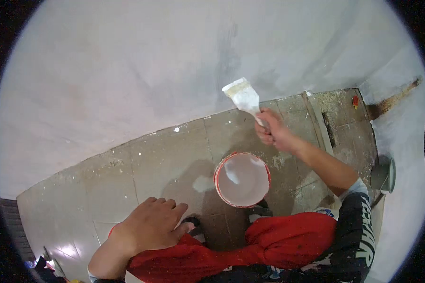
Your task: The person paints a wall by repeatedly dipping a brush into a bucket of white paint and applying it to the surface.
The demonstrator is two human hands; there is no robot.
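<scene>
My right hand is closed round the handle of a wide paintbrush. White paint coats the brush, and its bristles point up and left, near the pale wall; whether they touch it I cannot tell. Below the brush, a round bucket with a red rim stands on the floor, with white paint inside. My left hand rests over my left knee, on the red trousers, with its fingers spread a little and nothing in it.
Paint spots dot the tiled floor. A grey-green bucket stands at the right wall. A small red object lies in the far right corner, beyond a raised strip. Dark items lie at the lower left.
</scene>
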